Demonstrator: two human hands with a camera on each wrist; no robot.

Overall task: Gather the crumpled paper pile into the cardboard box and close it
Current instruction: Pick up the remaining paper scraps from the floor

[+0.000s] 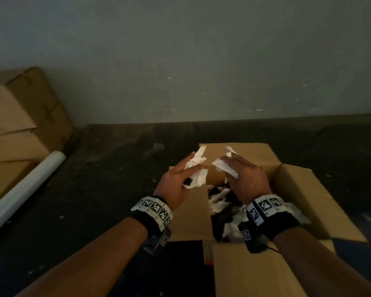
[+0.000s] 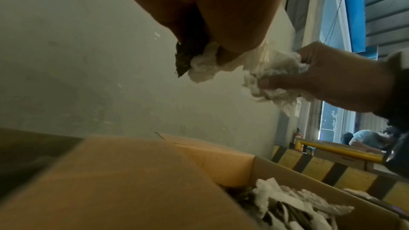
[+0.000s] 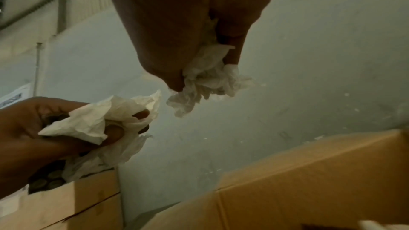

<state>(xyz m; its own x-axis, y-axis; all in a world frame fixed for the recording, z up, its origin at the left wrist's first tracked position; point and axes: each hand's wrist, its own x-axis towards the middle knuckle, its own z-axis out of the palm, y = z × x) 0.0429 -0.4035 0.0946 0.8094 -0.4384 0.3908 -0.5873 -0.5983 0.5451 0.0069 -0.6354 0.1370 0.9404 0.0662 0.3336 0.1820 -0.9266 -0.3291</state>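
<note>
An open cardboard box (image 1: 296, 189) stands on the dark floor with its flaps spread out. Crumpled white and dark paper (image 1: 222, 202) lies inside it, also seen in the left wrist view as a paper pile (image 2: 294, 204). My left hand (image 1: 180, 179) grips a wad of white paper (image 1: 196, 168) with a dark scrap, held over the box's left flap (image 1: 191, 213). My right hand (image 1: 242, 174) grips another white wad (image 1: 225, 166) above the box opening. The two wads (image 3: 92, 120) (image 3: 208, 80) are close together but apart.
Stacked closed cardboard boxes (image 1: 19, 116) stand at the left against the grey wall. A white roll (image 1: 26, 189) leans along the floor beside them. In the left wrist view, a yellow-and-black striped barrier (image 2: 332, 169) and a seated person (image 2: 367, 141) lie far to the right.
</note>
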